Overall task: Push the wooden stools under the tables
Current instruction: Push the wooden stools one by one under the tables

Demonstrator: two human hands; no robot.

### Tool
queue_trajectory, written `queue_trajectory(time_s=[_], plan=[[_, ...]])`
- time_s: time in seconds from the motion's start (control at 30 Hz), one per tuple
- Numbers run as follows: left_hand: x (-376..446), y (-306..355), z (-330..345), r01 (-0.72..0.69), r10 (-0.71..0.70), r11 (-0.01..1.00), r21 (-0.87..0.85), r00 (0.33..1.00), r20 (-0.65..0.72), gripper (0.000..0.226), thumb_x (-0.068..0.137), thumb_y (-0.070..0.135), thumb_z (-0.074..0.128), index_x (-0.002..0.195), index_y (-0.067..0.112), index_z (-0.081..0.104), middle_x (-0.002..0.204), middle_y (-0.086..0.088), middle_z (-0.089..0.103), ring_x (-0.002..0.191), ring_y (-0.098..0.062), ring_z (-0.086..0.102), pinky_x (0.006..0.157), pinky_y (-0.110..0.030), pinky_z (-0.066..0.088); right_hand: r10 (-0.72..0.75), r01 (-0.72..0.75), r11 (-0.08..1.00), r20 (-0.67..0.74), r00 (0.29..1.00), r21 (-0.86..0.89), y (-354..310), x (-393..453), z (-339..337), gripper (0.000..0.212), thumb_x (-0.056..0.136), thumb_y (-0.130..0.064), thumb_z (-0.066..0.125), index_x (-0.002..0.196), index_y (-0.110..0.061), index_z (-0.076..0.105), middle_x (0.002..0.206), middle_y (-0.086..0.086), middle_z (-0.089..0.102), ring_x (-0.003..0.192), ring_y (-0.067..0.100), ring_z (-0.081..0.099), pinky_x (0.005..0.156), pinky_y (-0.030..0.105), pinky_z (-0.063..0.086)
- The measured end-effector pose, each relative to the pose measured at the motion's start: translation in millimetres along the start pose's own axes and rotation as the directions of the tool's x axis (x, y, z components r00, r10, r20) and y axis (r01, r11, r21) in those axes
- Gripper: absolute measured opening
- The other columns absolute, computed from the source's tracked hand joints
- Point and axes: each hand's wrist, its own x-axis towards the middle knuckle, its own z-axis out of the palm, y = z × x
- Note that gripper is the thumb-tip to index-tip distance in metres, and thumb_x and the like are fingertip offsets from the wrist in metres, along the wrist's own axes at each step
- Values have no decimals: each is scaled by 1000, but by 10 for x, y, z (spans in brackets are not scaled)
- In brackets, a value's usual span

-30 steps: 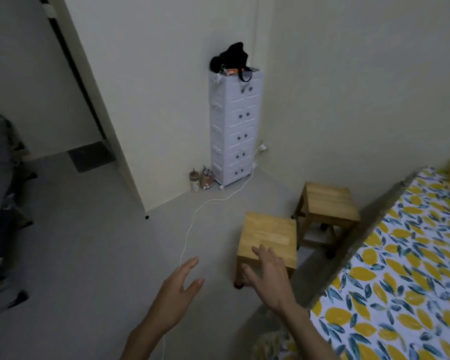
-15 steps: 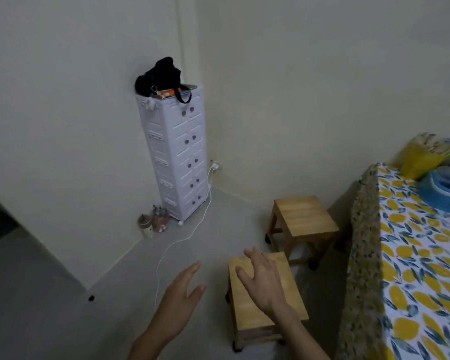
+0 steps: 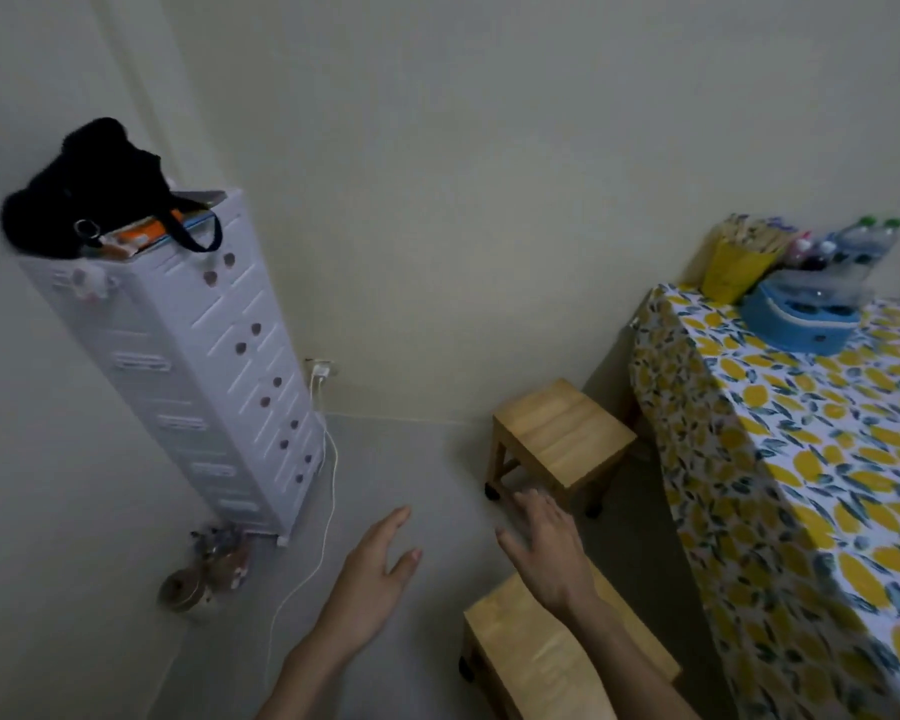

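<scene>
Two light wooden stools stand on the grey floor beside a table draped in a lemon-print cloth. The far stool sits by the table's left corner, near the back wall. The near stool is at the bottom of the view, partly hidden by my right forearm. My right hand hovers open above the near stool's far end, fingers spread, holding nothing. My left hand is open over bare floor, left of the near stool.
A tall white drawer tower with a black bag on top stands in the left corner. A white cable runs from a wall socket across the floor. Small cups sit at the tower's base. A blue appliance and bottles rest on the table.
The view has swung right and moved closer to the table. The near stool now lies lower in view, under my right forearm. Both hands stay open and forward.
</scene>
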Motion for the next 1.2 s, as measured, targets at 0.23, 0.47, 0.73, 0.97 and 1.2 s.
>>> queue_trajectory(time_s=[0.23, 0.47, 0.73, 0.97, 1.2], plan=[[1139, -231, -541, -91, 66, 991, 94, 967, 245, 50, 92, 18, 56, 139, 20, 40, 146, 5, 38, 133, -5, 31, 105, -14, 18, 257, -251, 965, -93, 962, 77, -254, 476, 245, 59, 94, -51, 44, 146, -24, 32, 155, 1, 32, 145, 22, 19, 119, 42, 19], [2295, -197, -348, -227, 130, 961, 158, 875, 466, 54, 94, 25, 52, 144, 21, 32, 154, 5, 25, 143, -9, 16, 113, -20, 11, 444, -422, 892, -146, 884, 160, -124, 1058, 328, 58, 95, -46, 45, 145, -22, 32, 156, 4, 29, 146, 22, 18, 119, 39, 18], [3897, -167, 382, -309, 80, 919, 244, 754, 652, 56, 96, 27, 49, 146, 20, 26, 155, 2, 24, 141, -8, 20, 110, -15, 12, 599, -549, 791, -154, 786, 272, 512, 2357, 261, 52, 95, -39, 48, 143, -22, 35, 154, 3, 34, 145, 23, 20, 116, 39, 20], [5277, -620, 1323, -384, 54, 868, 314, 703, 709, 53, 96, 26, 48, 145, 19, 28, 153, 2, 27, 139, -9, 21, 109, -14, 10, 650, -615, 751, -109, 752, 241, 1408, 3603, 654, 55, 97, -41, 42, 147, -20, 29, 159, 3, 21, 147, 21, 10, 120, 39, 16], [6406, -1561, 2461, -609, 97, 729, 312, 543, 834, 61, 95, 18, 49, 147, 14, 19, 157, -6, 15, 144, -23, 16, 116, -24, 13, 698, -688, 715, -71, 712, 127, 2324, 4485, 1609, 73, 95, -47, 45, 152, -17, 11, 162, 6, 1, 148, 25, -4, 121, 41, 2]])
